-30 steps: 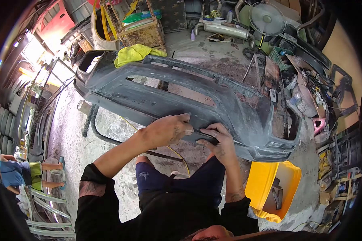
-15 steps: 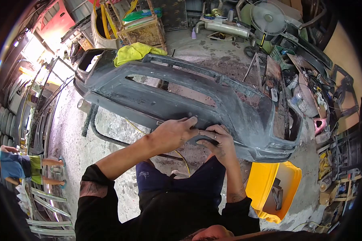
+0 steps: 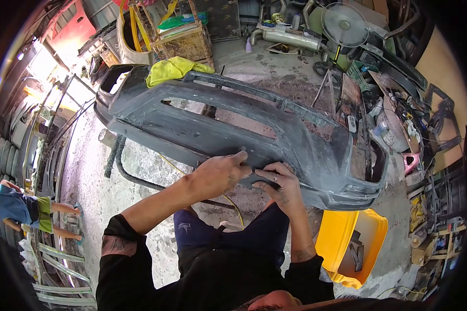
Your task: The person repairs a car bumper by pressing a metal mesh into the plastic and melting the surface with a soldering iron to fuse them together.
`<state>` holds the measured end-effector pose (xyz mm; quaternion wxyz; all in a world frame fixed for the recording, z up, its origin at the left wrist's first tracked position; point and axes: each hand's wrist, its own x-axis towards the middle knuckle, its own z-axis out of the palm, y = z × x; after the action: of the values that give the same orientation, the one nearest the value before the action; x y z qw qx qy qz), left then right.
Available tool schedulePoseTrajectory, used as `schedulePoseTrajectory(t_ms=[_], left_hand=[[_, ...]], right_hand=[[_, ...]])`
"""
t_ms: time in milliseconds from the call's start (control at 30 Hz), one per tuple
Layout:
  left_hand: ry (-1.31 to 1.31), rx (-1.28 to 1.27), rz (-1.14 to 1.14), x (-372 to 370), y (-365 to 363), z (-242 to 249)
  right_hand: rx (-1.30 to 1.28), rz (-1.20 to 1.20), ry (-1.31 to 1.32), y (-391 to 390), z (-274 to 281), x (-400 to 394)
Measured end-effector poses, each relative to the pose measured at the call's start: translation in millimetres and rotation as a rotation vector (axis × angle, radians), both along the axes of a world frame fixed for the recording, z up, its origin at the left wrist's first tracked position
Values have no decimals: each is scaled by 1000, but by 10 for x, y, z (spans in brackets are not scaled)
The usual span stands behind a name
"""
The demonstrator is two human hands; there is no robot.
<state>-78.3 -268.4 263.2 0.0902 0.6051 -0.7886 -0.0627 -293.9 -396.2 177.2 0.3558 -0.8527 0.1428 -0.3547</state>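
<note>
A grey, dusty car bumper point(image 3: 192, 132) stretches across the view in front of me, its surface scuffed and sanded-looking. My left hand point(image 3: 224, 171) is closed at the bumper's near lower edge, fingers curled and thumb side up. Close beside it, my right hand point(image 3: 280, 181) also closes on that edge, its fingers bent over and thumb underneath. A ring shows on one right finger. Between the fingertips of both hands there is a small dark spot; whether it is a held piece or the bumper itself is hidden.
A yellow-green cloth point(image 3: 174, 70) lies on the bumper's far left end. A yellow bin point(image 3: 340, 238) with dark pieces inside stands at my right. Beyond are a fan point(image 3: 344, 25), a metal muffler point(image 3: 290, 37) and piled parts. A person point(image 3: 23, 205) stands at the left.
My left hand has shifted slightly left and my right hand has turned a little, widening the small gap between them. The bumper looks unmoved. The person at the left has changed arm position.
</note>
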Motion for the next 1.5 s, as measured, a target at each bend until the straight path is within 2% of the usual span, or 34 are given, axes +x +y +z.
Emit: schedulePoseTrajectory(t_ms=[133,300,433,600,633,700,800,1033,1133,1200,1300,1500], left_hand=[[-43,-142,-36,-41,24,-69],[-7,63,-34,26,-3,-3],[-43,37,10,-54,-1,-44],[-15,-139,11,-97,70,-121],[-15,-139,13,-102,74,-107],[1,16,60,-120,63,-34],[84,63,86,-105,44,70],[222,31,108,-43,-17,-1],[166,23,116,-142,-50,4],[69,-137,158,-252,7,-82],[103,-51,255,-288,94,-151],[206,-7,223,-227,95,21]], right_hand=[[25,1,26,12,7,7],[73,-45,13,28,-20,8],[74,-43,19,24,-19,14],[91,-31,18,15,-37,5],[91,-29,18,18,-38,8],[67,-20,18,20,-36,5],[25,-16,4,24,-32,6],[45,-1,9,26,-6,16],[68,-16,-12,18,-22,7],[55,-7,-15,15,-32,14],[57,-14,-38,9,-67,22],[47,-47,4,19,-75,1]])
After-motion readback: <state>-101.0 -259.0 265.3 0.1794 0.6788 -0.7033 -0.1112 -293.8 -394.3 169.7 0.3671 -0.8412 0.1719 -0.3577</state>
